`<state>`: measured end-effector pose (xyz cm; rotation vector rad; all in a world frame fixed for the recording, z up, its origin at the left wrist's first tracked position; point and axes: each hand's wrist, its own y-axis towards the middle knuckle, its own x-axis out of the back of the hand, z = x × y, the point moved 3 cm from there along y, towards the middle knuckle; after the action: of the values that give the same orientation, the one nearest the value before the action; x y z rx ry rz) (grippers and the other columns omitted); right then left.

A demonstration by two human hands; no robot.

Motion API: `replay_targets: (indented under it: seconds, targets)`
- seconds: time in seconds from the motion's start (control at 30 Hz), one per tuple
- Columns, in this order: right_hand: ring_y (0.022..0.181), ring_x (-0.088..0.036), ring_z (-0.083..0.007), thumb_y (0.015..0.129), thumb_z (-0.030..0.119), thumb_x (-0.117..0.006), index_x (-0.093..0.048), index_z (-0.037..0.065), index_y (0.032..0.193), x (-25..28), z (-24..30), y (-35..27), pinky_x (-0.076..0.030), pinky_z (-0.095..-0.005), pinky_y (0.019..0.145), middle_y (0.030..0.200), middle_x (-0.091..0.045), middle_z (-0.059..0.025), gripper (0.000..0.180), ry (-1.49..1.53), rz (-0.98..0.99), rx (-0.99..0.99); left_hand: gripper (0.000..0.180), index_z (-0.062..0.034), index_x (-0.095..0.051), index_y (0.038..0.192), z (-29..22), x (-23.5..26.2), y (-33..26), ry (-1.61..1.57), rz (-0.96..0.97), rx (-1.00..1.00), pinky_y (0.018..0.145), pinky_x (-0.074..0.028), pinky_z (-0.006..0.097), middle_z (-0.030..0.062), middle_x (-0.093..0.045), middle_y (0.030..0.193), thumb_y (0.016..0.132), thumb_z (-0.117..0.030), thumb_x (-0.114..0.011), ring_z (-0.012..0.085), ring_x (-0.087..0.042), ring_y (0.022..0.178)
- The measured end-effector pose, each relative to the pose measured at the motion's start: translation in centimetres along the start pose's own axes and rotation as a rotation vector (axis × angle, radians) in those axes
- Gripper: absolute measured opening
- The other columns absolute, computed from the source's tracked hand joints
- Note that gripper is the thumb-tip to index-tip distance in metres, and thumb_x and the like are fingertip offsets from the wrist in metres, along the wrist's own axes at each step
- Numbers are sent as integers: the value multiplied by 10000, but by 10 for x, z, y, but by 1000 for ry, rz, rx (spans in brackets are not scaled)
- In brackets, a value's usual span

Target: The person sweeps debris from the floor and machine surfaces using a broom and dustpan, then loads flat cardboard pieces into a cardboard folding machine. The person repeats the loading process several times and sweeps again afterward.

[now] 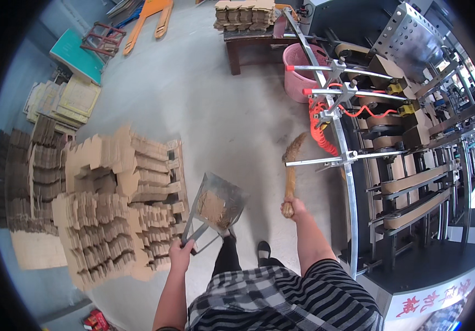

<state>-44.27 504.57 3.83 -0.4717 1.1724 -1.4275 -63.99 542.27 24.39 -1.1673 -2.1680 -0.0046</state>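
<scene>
Reaching forward and down, two bare arms stretch out, a little apart. The left grip (180, 255) is closed around the handle of a gray metal dustpan (237, 205). That arm is nearly straight, and the pan is ahead of it, to the right. Brown cardboard bits (211, 208) lie inside. The right grip (295, 208) makes a fist around the near end of a short straw broom (291, 179). This arm slants inward, and the broom points away from the body. I cannot tell if it touches the floor (243, 121). Cardboard stacks (102, 226) stand on the left, and a big machine (415, 179) is on the right.
</scene>
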Motion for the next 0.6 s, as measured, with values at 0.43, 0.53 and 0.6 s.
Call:
replay_targets:
  seconds: [0.43, 0.53, 0.6]
  targets:
    - [530, -586, -271, 713, 11, -584, -444, 38, 840, -177, 85, 57, -522, -398, 466, 658, -522, -103, 191, 672, -458, 2, 253, 21, -554, 691, -20, -65, 278, -196, 366, 190, 518, -427, 282, 48, -575, 677, 708, -165, -725, 105, -501, 579]
    - [536, -573, -251, 716, 4, -587, -442, 44, 821, -194, 109, 72, -530, -396, 486, 658, -505, -89, 183, 755, -530, 44, 234, -1, -534, 642, -43, -66, 329, -162, 405, 196, 478, -394, 269, 28, -555, 637, 709, -135, -715, 96, -480, 548]
    - [538, -563, -239, 715, 6, -590, -446, 46, 802, -201, 120, 89, -529, -396, 486, 657, -496, -84, 174, 764, -597, 96, 228, -5, -536, 633, -70, -65, 356, -150, 428, 231, 485, -391, 267, 25, -553, 623, 710, -129, -712, 95, -484, 551]
